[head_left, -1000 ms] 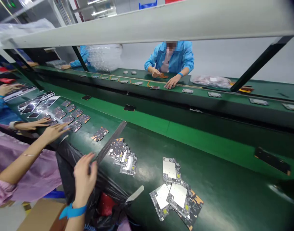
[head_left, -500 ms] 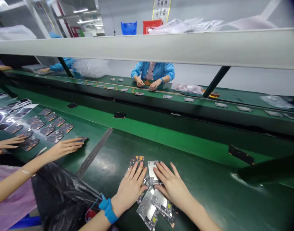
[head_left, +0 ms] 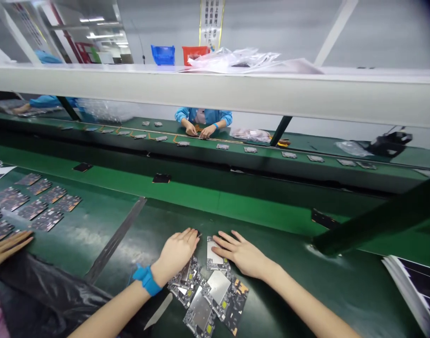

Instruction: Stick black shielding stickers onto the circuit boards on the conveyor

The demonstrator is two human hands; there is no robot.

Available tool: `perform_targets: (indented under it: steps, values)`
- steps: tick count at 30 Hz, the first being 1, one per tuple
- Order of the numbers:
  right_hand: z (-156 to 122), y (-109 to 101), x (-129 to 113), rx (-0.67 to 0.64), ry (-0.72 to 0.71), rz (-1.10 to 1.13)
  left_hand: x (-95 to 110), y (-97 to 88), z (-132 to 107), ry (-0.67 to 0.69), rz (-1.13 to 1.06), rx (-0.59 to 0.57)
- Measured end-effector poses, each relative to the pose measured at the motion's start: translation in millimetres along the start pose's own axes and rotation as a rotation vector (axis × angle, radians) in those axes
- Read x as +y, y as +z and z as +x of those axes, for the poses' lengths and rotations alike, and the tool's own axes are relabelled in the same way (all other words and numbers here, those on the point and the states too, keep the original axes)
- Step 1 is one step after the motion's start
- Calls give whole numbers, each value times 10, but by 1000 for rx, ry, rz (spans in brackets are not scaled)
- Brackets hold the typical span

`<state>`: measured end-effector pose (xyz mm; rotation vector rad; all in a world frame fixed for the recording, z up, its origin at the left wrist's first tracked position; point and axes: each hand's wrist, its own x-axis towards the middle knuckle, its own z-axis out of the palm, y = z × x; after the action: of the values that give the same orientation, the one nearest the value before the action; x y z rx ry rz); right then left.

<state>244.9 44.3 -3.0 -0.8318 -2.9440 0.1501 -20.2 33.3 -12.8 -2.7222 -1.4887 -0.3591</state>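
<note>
Several circuit boards [head_left: 220, 286] with silver shield plates lie overlapping in a loose pile in front of me; one at the right shows a dark face with orange patches. My left hand [head_left: 177, 253], a blue band on its wrist, is at the pile's upper left. Its fingers are together over a circuit board, of which only a small dark corner [head_left: 199, 234] peeks out. My right hand [head_left: 241, 256] is open, fingers spread, with fingertips on the shield of the topmost board [head_left: 215, 257].
A co-worker's hand [head_left: 10, 246] rests near rows of boards [head_left: 47, 219] at the left. Dark boards [head_left: 161, 178] lie on the green belt [head_left: 215, 199]. A slanted green post [head_left: 377, 225] and stacked sheets [head_left: 408, 291] stand right. Opposite, another person [head_left: 204, 122] handles small parts.
The view has swung right. My left hand's fingers have drawn together over a board, and my right hand has shifted to the right side of the top board. The pile's lower boards are more exposed.
</note>
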Motion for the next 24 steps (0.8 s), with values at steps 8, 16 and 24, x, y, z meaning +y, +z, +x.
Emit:
perform_targets:
  steps: [8, 16, 24]
  values:
    - [-19, -33, 155, -10, -110, 39, -175, -319, 569, 132, -234, -60]
    - [-310, -102, 432, 110, 327, 73, -426, -96, 584, 313, -277, -248]
    - [-291, 165, 163, 53, 375, 114, -123, 142, 517, 383, -144, -275]
